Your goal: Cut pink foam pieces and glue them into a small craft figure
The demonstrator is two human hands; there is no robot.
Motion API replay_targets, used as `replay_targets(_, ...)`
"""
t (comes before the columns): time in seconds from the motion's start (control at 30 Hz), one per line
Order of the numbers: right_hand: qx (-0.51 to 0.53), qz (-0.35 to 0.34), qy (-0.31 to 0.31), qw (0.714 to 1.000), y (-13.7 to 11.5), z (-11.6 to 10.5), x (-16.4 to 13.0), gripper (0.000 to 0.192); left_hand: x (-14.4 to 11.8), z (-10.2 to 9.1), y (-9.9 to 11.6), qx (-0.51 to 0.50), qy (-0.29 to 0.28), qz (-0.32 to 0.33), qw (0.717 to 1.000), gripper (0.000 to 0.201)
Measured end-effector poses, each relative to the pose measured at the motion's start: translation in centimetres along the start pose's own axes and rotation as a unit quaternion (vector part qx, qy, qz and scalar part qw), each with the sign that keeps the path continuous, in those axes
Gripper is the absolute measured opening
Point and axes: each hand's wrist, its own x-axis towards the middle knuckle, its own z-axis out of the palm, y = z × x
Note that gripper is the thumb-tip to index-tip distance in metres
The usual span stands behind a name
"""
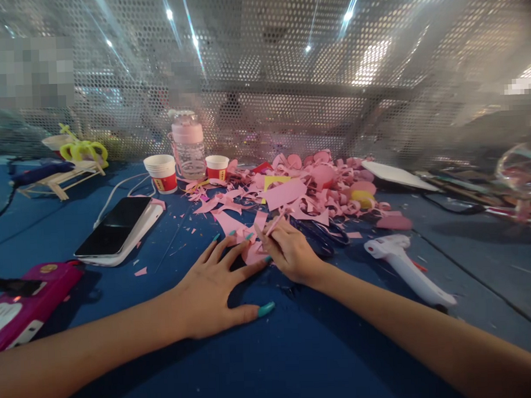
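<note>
My left hand (pixel 214 288) lies flat with fingers spread on the blue table, its fingertips pressing on a piece of pink paper (pixel 254 254). In a pinch, my right hand (pixel 296 250) holds a slim pink pen-like stick (pixel 273 223), tilted over that paper; its exact kind is unclear. Just behind my right hand rest scissors with dark blue handles (pixel 325 237), partly hidden. A large heap of pink paper scraps (pixel 308 180), with curled strips and cut shapes, lies beyond both hands.
At left are a phone (pixel 114 227) and a magenta power strip (pixel 42 294). Farther back stand paper cups (pixel 162 175) and a water bottle (pixel 188 149). A white glue gun (pixel 409 269) lies to the right. A perforated metal panel (pixel 261 71) rises behind.
</note>
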Motion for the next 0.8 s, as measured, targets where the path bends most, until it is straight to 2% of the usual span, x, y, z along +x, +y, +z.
replay_targets(0.8,-0.004,0.015,-0.014,1.000,0.07,0.07,-0.07,0.021,0.09,0.00,-0.05,-0.003,-0.010,-0.008,1.000,0.071)
